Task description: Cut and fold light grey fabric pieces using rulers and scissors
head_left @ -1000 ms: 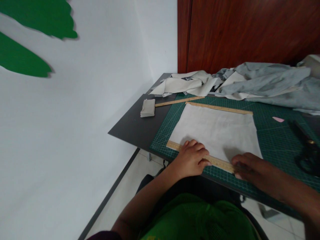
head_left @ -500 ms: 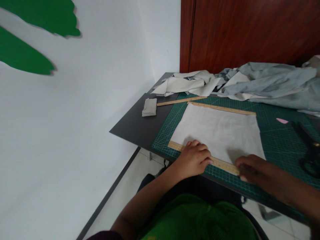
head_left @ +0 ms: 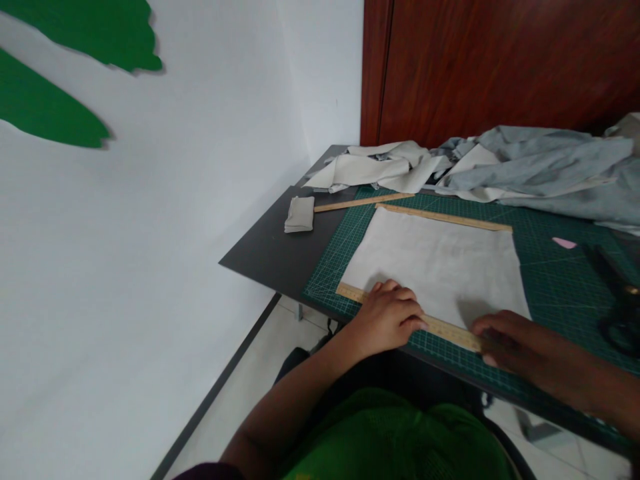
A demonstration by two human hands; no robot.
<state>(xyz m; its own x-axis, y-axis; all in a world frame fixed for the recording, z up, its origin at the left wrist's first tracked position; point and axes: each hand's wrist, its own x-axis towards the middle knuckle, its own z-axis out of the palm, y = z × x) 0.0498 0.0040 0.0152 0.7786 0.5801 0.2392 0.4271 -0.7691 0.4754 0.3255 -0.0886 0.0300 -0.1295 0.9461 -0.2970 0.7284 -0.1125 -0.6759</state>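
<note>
- One bare left hand [head_left: 393, 315], lower centre of the frame, lies over a flat, pale wooden ruler [head_left: 453, 333], fingers bent; whether it clamps I cannot tell. Uneven pressure here could let the ruler pivot, creasing the off-white rectangular cloth [head_left: 440, 257].
- That ruler lies along the cloth's lower edge; its long axis slopes gently downward to the right.
- Bare right hand [head_left: 515, 340], lower right, apart from the left, is at the ruler's right end; its grip is too dark to read.
</note>
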